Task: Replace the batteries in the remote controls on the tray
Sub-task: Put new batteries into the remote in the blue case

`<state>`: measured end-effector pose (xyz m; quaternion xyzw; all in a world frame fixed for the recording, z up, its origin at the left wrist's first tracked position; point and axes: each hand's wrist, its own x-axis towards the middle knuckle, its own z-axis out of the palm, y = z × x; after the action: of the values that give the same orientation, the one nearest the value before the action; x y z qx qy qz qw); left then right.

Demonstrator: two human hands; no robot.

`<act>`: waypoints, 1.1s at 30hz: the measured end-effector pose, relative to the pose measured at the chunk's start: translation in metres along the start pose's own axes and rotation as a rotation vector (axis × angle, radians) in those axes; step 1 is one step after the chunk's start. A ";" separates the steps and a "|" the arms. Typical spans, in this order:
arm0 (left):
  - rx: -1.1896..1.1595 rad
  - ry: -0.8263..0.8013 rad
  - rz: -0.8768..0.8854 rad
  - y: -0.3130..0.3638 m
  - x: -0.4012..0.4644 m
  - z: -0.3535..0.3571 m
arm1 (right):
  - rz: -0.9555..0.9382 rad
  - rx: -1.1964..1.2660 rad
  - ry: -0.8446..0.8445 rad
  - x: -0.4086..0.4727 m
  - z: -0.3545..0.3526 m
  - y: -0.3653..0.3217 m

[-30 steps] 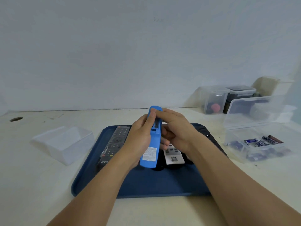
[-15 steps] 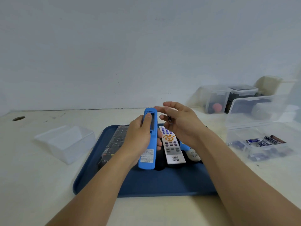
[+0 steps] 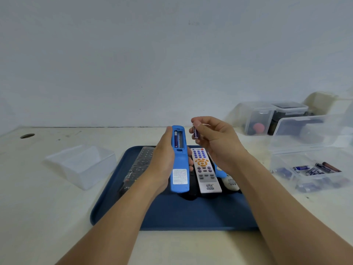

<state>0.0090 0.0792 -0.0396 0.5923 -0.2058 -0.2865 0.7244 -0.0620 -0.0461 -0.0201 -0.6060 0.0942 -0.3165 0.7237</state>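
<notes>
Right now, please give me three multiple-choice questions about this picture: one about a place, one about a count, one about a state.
1. Where does the white remote lie?
A. on the blue tray
B. in the clear box
C. on the bare table

2. How many batteries sit in the open compartment of the blue remote?
A. none
B. one
C. two

3. What is the right hand doing?
A. resting flat
B. pinching a battery
C. gripping the white remote

Answers:
1. A, it lies among the remotes on the tray.
2. B, one slot is filled and the other shows a bare spring.
3. B, thumb and finger pinch the purple battery.
</notes>
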 end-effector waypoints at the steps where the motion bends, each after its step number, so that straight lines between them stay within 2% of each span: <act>1: -0.010 0.000 0.001 -0.001 0.000 0.000 | -0.058 -0.051 0.017 -0.002 0.003 0.001; 5: -0.068 -0.002 0.014 -0.003 0.002 0.001 | -0.301 -0.279 0.067 -0.007 0.009 0.001; 8: -0.079 0.000 0.033 -0.003 0.002 0.001 | -0.455 -0.491 0.031 -0.011 0.012 0.003; 11: -0.080 0.013 0.046 -0.003 0.001 0.001 | -0.515 -0.696 -0.038 -0.017 0.017 0.010; 16: -0.140 0.062 0.026 0.000 -0.001 0.000 | -0.540 -0.773 -0.078 -0.016 0.013 0.010; 19: -0.169 0.075 0.022 0.002 -0.002 -0.001 | -0.507 -0.784 -0.086 -0.016 0.015 0.012; 25: -0.041 0.055 0.064 -0.003 0.002 0.001 | -0.420 -0.697 -0.021 -0.008 0.012 0.012; 27: -0.027 0.056 0.075 -0.003 0.001 0.001 | -0.300 -0.603 0.014 -0.008 0.011 0.009; 30: 0.037 0.031 0.074 -0.004 -0.002 0.003 | -0.036 -0.338 0.034 -0.009 0.009 0.006; 33: 0.107 -0.029 0.070 -0.005 -0.009 0.008 | 0.046 -0.261 0.056 -0.006 0.002 0.004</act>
<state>-0.0038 0.0783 -0.0419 0.6184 -0.2520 -0.2579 0.6983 -0.0644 -0.0404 -0.0245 -0.6836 0.1687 -0.3016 0.6429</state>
